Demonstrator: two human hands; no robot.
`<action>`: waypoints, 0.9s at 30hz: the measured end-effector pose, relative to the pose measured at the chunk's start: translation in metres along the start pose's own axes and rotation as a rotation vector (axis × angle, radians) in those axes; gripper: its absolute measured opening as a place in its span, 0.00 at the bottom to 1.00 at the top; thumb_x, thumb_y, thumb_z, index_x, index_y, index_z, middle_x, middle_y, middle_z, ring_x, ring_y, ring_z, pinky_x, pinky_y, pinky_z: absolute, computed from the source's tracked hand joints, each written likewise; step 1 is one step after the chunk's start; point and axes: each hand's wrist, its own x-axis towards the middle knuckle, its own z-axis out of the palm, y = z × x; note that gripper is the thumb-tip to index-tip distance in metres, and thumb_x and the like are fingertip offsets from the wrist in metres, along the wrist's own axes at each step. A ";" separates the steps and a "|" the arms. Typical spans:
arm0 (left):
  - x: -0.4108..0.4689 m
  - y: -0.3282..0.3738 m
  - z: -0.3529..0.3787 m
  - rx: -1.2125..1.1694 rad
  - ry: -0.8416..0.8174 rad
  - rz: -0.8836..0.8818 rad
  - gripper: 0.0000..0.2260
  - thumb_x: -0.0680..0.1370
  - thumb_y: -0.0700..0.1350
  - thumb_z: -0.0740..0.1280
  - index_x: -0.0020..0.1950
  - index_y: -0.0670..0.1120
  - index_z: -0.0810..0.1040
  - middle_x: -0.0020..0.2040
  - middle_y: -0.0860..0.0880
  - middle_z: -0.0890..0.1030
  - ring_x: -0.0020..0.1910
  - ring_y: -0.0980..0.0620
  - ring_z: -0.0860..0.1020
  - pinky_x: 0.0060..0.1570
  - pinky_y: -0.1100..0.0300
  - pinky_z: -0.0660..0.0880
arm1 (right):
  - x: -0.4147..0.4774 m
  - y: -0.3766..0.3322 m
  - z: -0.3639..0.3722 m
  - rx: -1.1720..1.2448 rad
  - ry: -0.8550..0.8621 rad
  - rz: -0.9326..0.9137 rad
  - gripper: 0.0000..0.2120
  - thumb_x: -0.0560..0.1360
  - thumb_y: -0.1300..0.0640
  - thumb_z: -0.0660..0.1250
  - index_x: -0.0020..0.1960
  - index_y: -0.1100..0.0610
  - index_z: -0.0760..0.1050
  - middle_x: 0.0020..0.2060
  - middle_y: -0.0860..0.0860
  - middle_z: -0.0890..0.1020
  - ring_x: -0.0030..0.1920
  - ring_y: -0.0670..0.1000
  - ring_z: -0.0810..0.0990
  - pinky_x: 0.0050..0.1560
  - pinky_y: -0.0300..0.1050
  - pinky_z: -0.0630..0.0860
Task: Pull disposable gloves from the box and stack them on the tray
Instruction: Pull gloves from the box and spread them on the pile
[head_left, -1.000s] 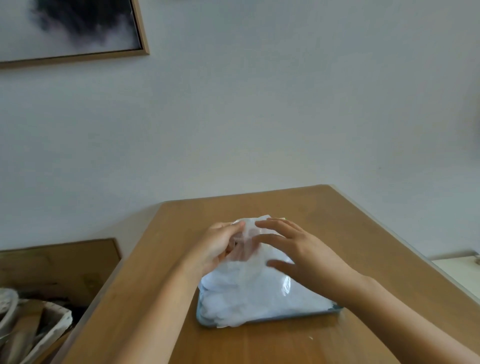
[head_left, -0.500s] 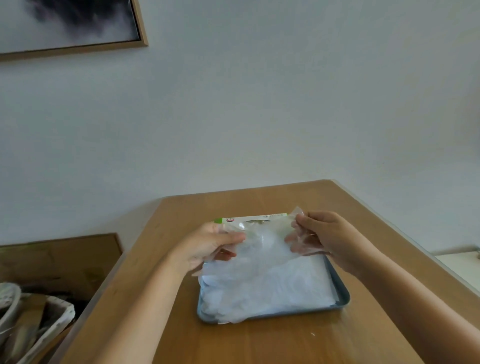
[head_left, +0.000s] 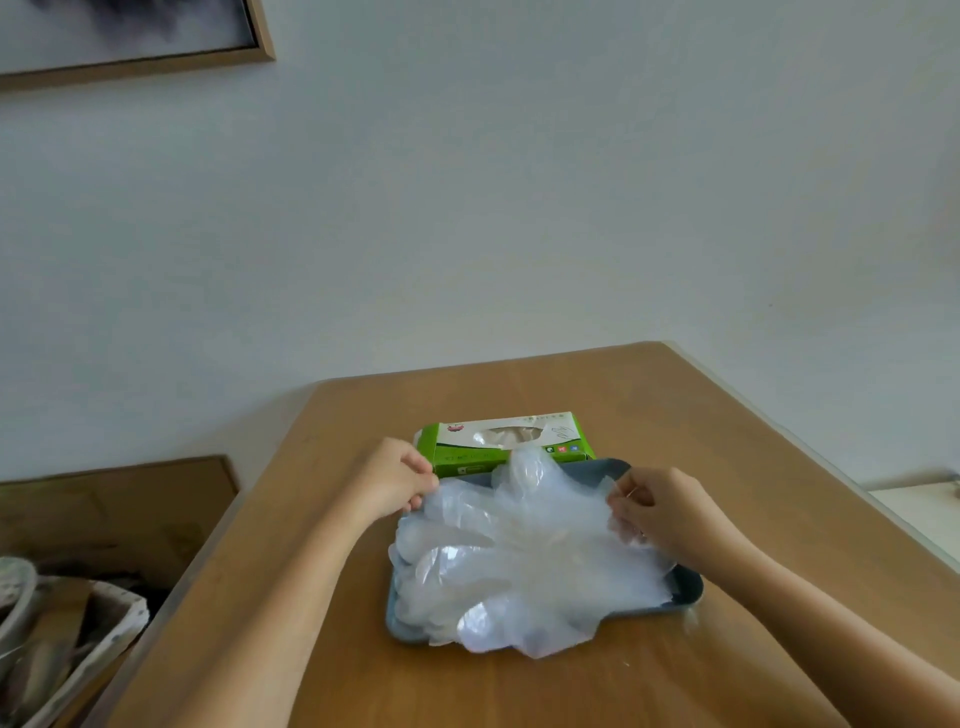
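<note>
I see 2 bare hands above a grey-blue tray (head_left: 688, 592) that lies on a wooden table (head_left: 753, 441), about in the middle of it. The left hand (head_left: 397, 480) has its fingers curled and pinches the left edge of a thin clear glove (head_left: 524, 514). The right hand (head_left: 662, 514) also has curled fingers and pinches the right edge of the same glove. The glove is stretched between the 2 hands, low over the tray, and 1 of its fingers points to the far side, in front of the box (head_left: 498, 441).

Under it a pile of clear gloves (head_left: 483, 608) fills the tray. At the near side the pile hangs over the rim and touches the table.

The box is green and white and stands just behind the far rim of the tray. I cannot tell if it touches the rim. Through the opening on its top I see more clear plastic.

On the wall at the far left hangs a picture in a wooden frame (head_left: 156, 57). At the near left, lower than the table, stands a light basket (head_left: 109, 629); what is inside is too blurred to tell.
</note>
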 end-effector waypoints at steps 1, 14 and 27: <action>-0.003 0.004 0.001 0.044 0.111 0.064 0.03 0.76 0.43 0.70 0.49 0.48 0.78 0.44 0.50 0.82 0.39 0.56 0.78 0.42 0.64 0.75 | 0.001 0.000 0.001 0.066 0.024 0.006 0.09 0.79 0.59 0.61 0.42 0.57 0.75 0.32 0.49 0.84 0.29 0.47 0.81 0.34 0.42 0.80; -0.076 0.069 0.091 0.194 -0.009 0.576 0.19 0.80 0.36 0.56 0.71 0.44 0.70 0.69 0.47 0.73 0.67 0.51 0.70 0.65 0.63 0.63 | -0.003 -0.003 0.016 0.610 0.083 0.180 0.08 0.81 0.57 0.59 0.48 0.63 0.69 0.38 0.58 0.84 0.32 0.55 0.84 0.34 0.49 0.82; -0.082 0.066 0.104 0.523 -0.246 0.350 0.26 0.85 0.49 0.47 0.78 0.37 0.46 0.79 0.41 0.46 0.78 0.45 0.45 0.75 0.55 0.43 | -0.008 -0.002 0.019 0.500 0.035 0.259 0.07 0.80 0.61 0.59 0.43 0.57 0.70 0.38 0.55 0.76 0.37 0.53 0.76 0.41 0.49 0.78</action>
